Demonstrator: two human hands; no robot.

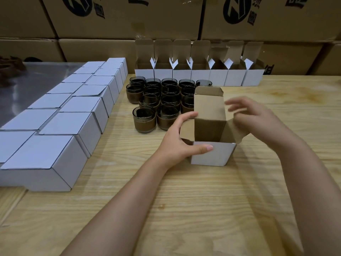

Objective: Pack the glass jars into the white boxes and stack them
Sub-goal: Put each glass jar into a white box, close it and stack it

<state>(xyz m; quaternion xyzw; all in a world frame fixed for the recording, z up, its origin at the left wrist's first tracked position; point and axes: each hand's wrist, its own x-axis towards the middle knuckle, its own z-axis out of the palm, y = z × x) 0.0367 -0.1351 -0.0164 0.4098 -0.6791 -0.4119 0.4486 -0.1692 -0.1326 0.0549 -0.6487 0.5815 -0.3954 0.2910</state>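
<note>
At the far left, closed white boxes [73, 115] are set side by side in two long rows, partly on a shiny grey sheet [36, 76] and partly on the wooden table [184, 209]. Just right of them, a cluster of dark glass jars [160, 100] is stood upright in tight rows, each with a brown band round its lower part. In front of the jars, near the middle of the table, one open white box [212, 154] is stood upright, its lid flap raised at the back and its side flaps spread. This box is held by the left hand [182, 143]: the grip is closed on it, with the thumb laid across the white front wall and the fingers curled over the left flap. On the box's right, the right hand [254, 117] is seen blurred, its grip wide, fingers spread and nothing held; whether the right flap is touched cannot be told. Behind, a row of open boxes [199, 74] is lined up against stacked brown cartons [129, 19] printed with dark marks.
</note>
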